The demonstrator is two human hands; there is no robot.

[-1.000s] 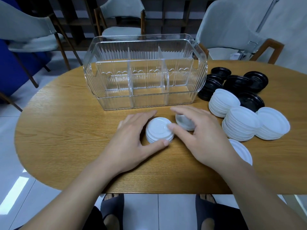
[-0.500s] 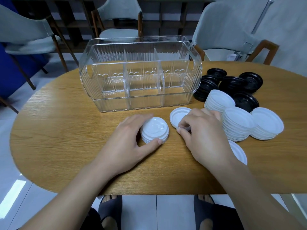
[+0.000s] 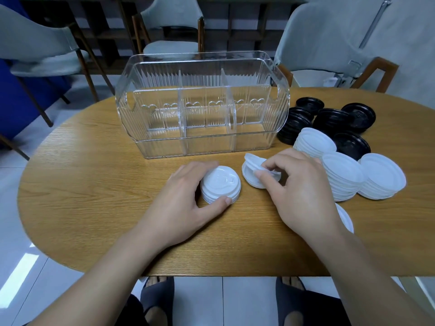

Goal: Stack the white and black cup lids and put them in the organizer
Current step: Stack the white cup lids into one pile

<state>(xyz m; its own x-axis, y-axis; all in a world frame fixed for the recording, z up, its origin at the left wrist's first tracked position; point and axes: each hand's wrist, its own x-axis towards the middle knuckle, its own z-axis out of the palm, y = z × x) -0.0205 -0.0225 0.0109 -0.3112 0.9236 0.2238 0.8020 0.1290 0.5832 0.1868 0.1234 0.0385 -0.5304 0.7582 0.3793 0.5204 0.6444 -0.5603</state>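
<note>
My left hand (image 3: pixel 186 203) curls round a short stack of white lids (image 3: pixel 221 184) standing on the wooden table (image 3: pixel 94 184) in front of the organizer. Just to its right, my right hand (image 3: pixel 299 189) pinches a white lid (image 3: pixel 255 161), tilted up over another upturned white lid (image 3: pixel 250 177). The clear organizer (image 3: pixel 202 102) with three compartments stands behind, with nothing in it. Piles of white lids (image 3: pixel 343 175) and black lids (image 3: pixel 334 118) lie at the right.
One loose white lid (image 3: pixel 344 217) lies partly under my right forearm. Chairs (image 3: pixel 171 24) stand round the far side of the table. The table's near edge runs just above my knees and feet.
My right hand has left the stack, moved to the loose lids on its right and lifted one at a tilt. My left hand keeps hold of the stack.
</note>
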